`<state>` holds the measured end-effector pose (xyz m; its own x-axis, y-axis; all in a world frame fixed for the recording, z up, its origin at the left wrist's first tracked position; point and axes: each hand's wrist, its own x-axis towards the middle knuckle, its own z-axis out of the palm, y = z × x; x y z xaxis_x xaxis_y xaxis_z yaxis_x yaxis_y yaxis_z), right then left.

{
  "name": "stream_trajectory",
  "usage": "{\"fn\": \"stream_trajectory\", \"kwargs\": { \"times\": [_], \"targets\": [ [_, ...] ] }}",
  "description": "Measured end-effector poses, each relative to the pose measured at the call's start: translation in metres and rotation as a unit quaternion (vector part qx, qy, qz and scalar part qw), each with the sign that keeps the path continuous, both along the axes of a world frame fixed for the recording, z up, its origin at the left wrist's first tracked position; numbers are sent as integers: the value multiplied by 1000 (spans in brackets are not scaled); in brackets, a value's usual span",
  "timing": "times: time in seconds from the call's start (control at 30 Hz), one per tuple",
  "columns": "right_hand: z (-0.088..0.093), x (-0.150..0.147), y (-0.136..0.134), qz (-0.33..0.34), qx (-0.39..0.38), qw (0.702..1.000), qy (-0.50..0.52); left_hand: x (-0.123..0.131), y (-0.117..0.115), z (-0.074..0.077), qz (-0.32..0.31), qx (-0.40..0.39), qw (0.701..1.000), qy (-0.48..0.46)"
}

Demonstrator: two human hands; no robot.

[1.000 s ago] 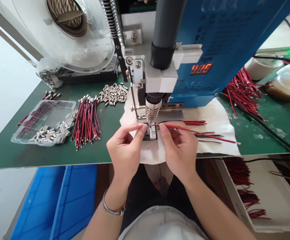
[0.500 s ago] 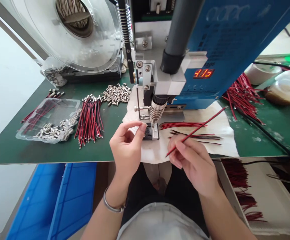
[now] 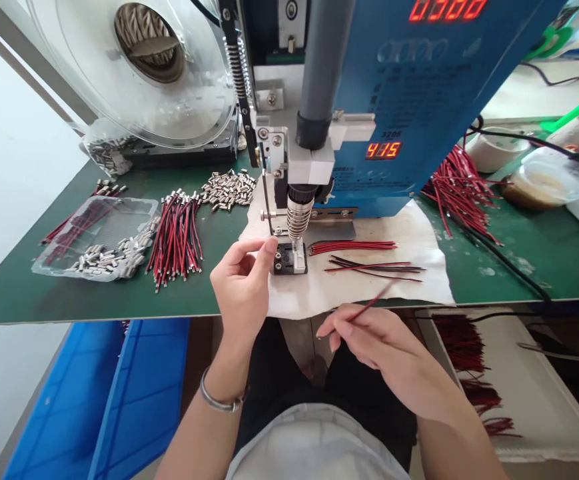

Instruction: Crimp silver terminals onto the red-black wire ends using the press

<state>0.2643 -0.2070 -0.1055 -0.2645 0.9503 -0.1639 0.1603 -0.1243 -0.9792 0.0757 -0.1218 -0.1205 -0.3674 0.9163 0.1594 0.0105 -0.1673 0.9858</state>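
Your left hand (image 3: 242, 287) sits pinched shut at the jig (image 3: 285, 260), right hand (image 3: 384, 347) pinching a red wire (image 3: 372, 303) below it. Looks like the loading step, so aim the tip carefully.

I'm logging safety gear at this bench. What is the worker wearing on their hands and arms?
No gloves: the left hand and right hand are bare, with no rings or tape that I can see. The only item worn is a thin silver metal bangle round the left wrist. No sleeves reach into view, and there is no watch or grounding strap.
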Motion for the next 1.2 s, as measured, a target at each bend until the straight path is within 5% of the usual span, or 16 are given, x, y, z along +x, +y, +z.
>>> {"fn": "stream_trajectory", "kwargs": {
  "times": [0.13, 0.37, 0.53, 0.7, 0.8, 0.87, 1.0, 1.1, 1.2],
  "targets": [
    [0, 2, -2, 20, -40, 997, 58, -6, -12, 7, -40, 54, 997, -34],
    [0, 1, 2, 141, -32, 985, 97, -1, -50, 32, -269, 145, 949, 81],
    [4, 1, 9, 243, -42, 959, 136, 8, -52, 34, -286, 117, 949, 61],
    [-1, 0, 9, 263, -31, 943, 202, 11, -54, 34, -267, 78, 960, -4],
    [-15, -5, 6, 103, 29, 964, 244, 14, -57, 35, -249, 71, 965, -40],
    [-24, -11, 6, -77, 193, 962, 178, 16, -58, 35, -234, 72, 968, -45],
    [-28, -21, 10, -130, 472, 872, 22, 22, -59, 34, -239, 70, 968, -32],
    [-23, -24, 13, -185, 535, 823, -33, 27, -61, 33, -238, 69, 968, -45],
    [-24, -24, 17, -253, 527, 810, -36, 27, -64, 32, -217, 79, 972, -49]
  ]
}}
